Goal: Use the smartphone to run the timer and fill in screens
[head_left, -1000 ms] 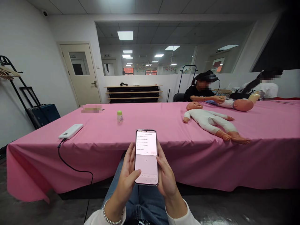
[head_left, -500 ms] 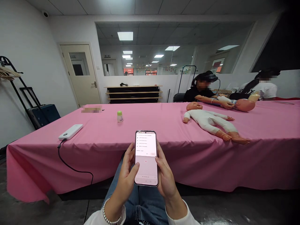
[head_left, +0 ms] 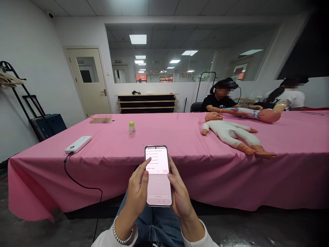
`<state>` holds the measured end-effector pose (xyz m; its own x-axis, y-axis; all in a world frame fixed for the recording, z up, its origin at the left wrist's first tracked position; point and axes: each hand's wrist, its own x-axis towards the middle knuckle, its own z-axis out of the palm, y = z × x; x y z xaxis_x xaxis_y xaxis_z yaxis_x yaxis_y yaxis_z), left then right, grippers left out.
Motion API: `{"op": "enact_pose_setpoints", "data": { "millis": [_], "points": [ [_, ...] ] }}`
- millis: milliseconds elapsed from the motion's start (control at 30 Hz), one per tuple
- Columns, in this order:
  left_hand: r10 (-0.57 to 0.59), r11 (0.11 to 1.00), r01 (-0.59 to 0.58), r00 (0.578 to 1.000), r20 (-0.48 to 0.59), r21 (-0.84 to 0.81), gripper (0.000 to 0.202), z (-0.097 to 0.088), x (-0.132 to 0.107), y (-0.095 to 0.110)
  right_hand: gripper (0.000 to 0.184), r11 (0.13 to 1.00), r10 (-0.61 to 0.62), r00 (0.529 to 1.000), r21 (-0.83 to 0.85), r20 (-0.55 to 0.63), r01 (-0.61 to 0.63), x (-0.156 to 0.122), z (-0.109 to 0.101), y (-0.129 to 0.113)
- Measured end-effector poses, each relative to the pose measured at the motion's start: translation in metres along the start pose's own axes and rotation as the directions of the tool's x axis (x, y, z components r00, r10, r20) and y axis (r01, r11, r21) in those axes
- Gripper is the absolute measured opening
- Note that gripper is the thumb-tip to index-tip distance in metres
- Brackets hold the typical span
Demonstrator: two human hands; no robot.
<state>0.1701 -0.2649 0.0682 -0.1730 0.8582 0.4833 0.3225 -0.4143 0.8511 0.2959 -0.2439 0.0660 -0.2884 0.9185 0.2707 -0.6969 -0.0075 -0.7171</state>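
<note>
A smartphone [head_left: 158, 185] with a lit white and pinkish screen is held above my lap, tilted slightly to the left. My right hand [head_left: 181, 193] grips its right edge, the thumb on the side of the screen and the other fingers behind. At the phone's left side is my left hand [head_left: 137, 187], its index finger stretched over the upper left of the screen, at the lines of text. The thumb of that hand is raised near the left edge. Whether the index fingertip touches the glass I cannot tell. A beaded bracelet [head_left: 120, 235] circles my left wrist.
A pink cloth [head_left: 164, 137] covers the table ahead. On it lie a white power bank [head_left: 78, 144] with a black cable, a small green-capped bottle [head_left: 132, 128] and a baby doll [head_left: 226, 132]. Across the table, a person [head_left: 218, 96] in a headset handles another doll [head_left: 268, 116].
My left hand has shifted from gripping the phone's left edge to extending its index finger over the screen. The phone has tilted and moved slightly left. The person opposite has moved their arms along the doll.
</note>
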Motion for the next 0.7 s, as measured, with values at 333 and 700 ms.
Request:
{"op": "enact_pose_setpoints", "data": {
  "millis": [333, 700],
  "points": [
    [-0.020, 0.998, 0.023, 0.999, -0.045, 0.061, 0.047, -0.002, 0.005, -0.001, 0.059, 1.000, 0.001, 1.000, -0.003, 0.028, -0.001, 0.000, -0.001, 0.000],
    [-0.009, 0.974, 0.031, 0.995, -0.097, 0.224, 0.050, 0.001, 0.007, 0.005, 0.061, 1.000, 0.010, 0.999, -0.015, -0.043, -0.011, -0.003, 0.010, -0.003]
  ]
}}
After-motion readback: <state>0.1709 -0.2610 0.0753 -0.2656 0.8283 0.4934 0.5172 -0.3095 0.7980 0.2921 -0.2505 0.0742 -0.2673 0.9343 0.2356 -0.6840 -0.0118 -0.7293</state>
